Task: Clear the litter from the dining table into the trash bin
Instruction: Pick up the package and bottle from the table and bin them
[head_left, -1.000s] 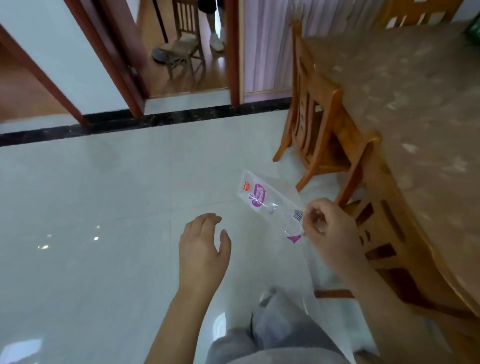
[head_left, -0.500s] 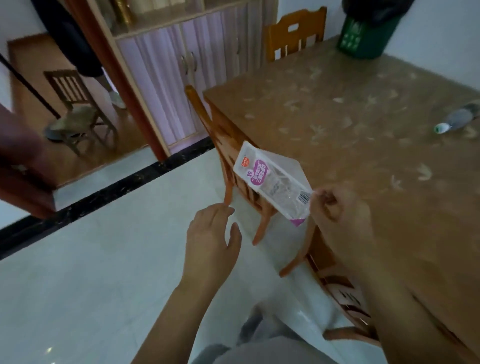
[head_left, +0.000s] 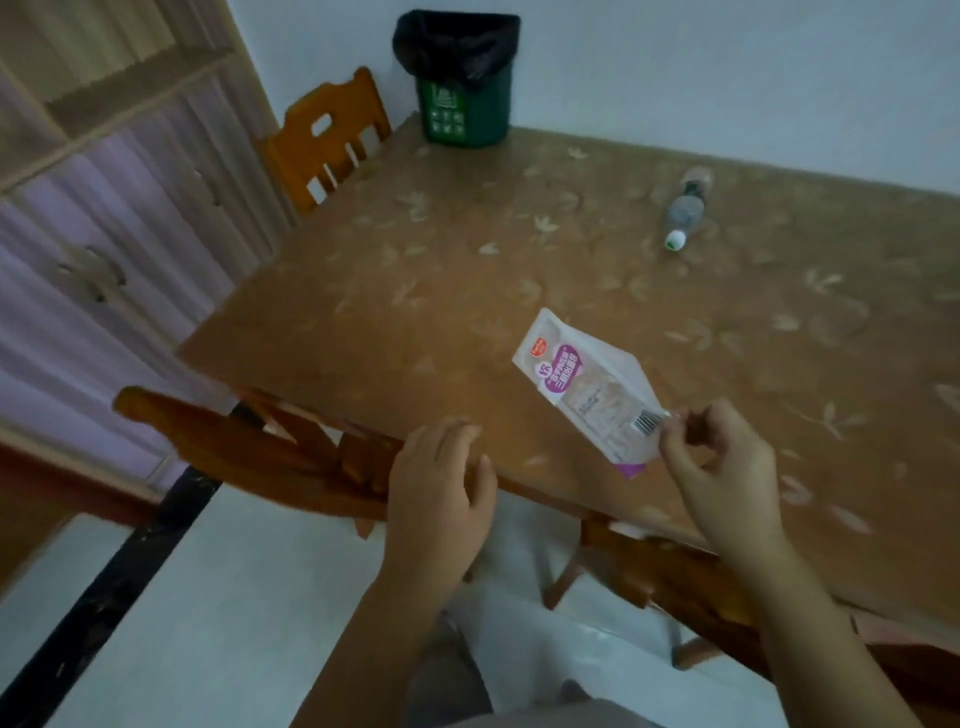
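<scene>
My right hand (head_left: 719, 473) pinches the corner of a clear plastic wrapper (head_left: 587, 387) with a purple label, holding it up over the near part of the dining table (head_left: 467, 291). My left hand (head_left: 441, 493) hovers with fingers loosely apart and nothing in it, over the table's near edge. A green trash bin (head_left: 464, 104) with a black liner stands on the table's far corner against the wall. A plastic bottle (head_left: 683, 213) with a white cap lies on its side at the far right of the table.
A wooden chair (head_left: 244, 447) is tucked under the table's near edge, another chair (head_left: 327, 135) stands at the far left end. A cabinet with purple curtained doors (head_left: 104, 234) fills the left. Pale floor tiles lie below.
My view has swung from the floor and doorway up to the table, so the bin and bottle now show. The wrapper stays pinched in my right hand, now over the tabletop.
</scene>
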